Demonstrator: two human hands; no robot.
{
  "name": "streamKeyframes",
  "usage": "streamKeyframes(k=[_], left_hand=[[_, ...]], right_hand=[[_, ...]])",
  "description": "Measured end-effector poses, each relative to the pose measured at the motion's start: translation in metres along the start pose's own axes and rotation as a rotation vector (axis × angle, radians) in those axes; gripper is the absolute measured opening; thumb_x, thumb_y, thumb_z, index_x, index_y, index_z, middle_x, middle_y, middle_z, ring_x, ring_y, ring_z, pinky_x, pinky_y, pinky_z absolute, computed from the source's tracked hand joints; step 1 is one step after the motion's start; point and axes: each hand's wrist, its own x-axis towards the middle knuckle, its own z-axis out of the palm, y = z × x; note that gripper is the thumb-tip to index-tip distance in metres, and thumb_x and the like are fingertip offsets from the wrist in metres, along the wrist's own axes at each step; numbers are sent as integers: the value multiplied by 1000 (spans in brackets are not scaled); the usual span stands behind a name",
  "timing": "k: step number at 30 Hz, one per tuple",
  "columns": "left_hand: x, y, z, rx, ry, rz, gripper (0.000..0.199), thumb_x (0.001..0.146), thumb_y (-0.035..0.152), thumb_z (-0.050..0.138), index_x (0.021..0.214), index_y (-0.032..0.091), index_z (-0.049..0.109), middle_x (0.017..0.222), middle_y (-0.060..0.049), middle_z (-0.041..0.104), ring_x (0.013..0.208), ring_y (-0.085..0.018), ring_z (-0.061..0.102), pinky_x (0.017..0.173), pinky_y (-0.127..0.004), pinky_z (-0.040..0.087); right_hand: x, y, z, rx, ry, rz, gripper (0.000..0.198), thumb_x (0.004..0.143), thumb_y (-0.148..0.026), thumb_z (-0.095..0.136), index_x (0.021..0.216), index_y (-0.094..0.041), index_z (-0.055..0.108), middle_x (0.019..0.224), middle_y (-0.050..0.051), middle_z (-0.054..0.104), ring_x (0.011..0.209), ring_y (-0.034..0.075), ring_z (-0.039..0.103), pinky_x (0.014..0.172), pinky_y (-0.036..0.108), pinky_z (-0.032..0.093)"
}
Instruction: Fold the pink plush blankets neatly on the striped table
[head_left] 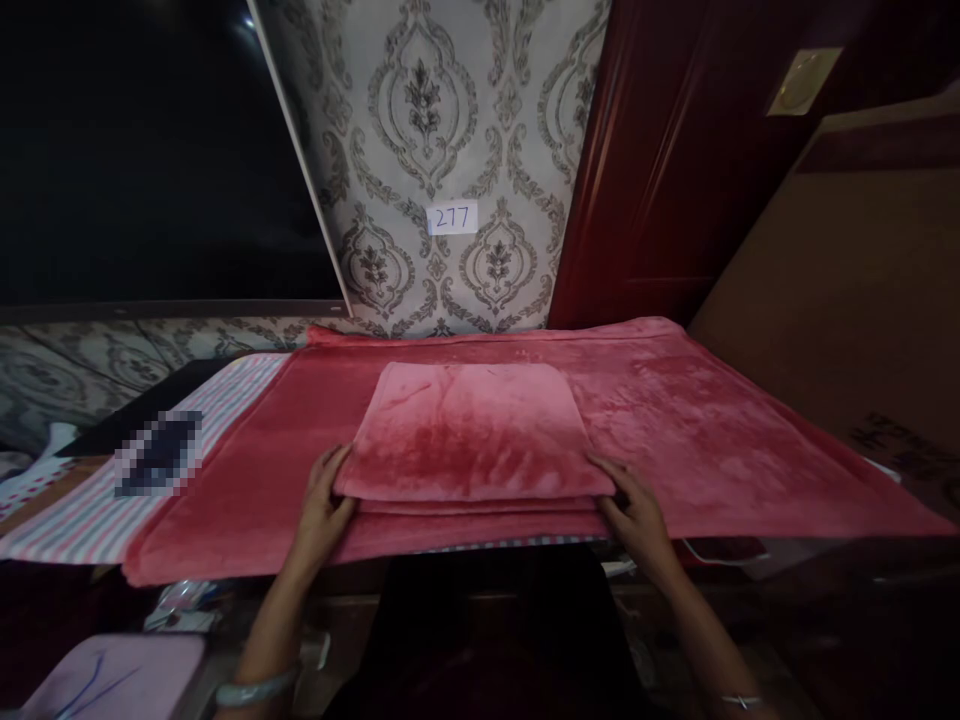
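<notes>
A folded pink plush cloth (480, 430) lies in front of me, its layers showing along the near edge. My left hand (326, 500) grips its near left corner, thumb below and fingers on top. At the near right corner my right hand (630, 505) pinches the same cloth between thumb and fingers. Beneath it a larger pink plush blanket (720, 440) is spread over the table, reaching from the striped cloth at left to the cardboard box at right.
A striped cloth (82, 520) pokes out at the left, with a blurred-out dark item (159, 455) on it. Behind stand a large dark screen (150, 150) and a patterned wall with a paper marked 277 (451, 217). A cardboard box (862, 300) borders the right; a pink stool (120, 675) sits lower left.
</notes>
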Motion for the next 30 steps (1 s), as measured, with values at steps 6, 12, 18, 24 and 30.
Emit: streamKeyframes(k=[6, 12, 18, 24, 30], left_hand=[[31, 3, -12, -51, -151, 47, 45, 73, 35, 60, 114, 23, 71, 145, -13, 55, 137, -33, 48, 111, -48, 43], [98, 17, -5, -314, -162, -82, 47, 70, 50, 67, 104, 19, 72, 121, -13, 71, 113, -30, 65, 100, -44, 51], [192, 37, 33, -296, 51, -311, 43, 70, 55, 63, 85, 14, 65, 86, -10, 72, 82, -26, 68, 74, -39, 56], [201, 52, 74, -15, 143, -101, 54, 77, 40, 65, 124, 15, 63, 144, -21, 54, 140, -38, 42, 116, -57, 29], [167, 29, 99, 243, -398, 150, 47, 92, 50, 50, 132, 29, 63, 147, -9, 57, 144, -30, 40, 121, -58, 17]], right_hand=[[20, 5, -3, -8, 36, -53, 44, 71, -25, 55, 110, -26, 74, 125, 9, 63, 119, 28, 57, 104, 47, 45], [77, -3, 0, 213, 82, 52, 25, 80, -43, 60, 90, -22, 69, 90, 5, 71, 85, 23, 63, 82, 37, 52], [171, -1, 27, 228, 219, 235, 51, 80, -66, 48, 84, -18, 65, 74, 3, 66, 71, 20, 60, 67, 32, 51], [180, -20, 57, -20, 203, 92, 58, 88, -58, 48, 124, -17, 65, 131, 18, 64, 128, 35, 51, 109, 54, 36], [135, -27, 79, -600, -293, -138, 54, 98, -43, 46, 149, -26, 47, 158, 10, 41, 146, 37, 34, 113, 65, 26]])
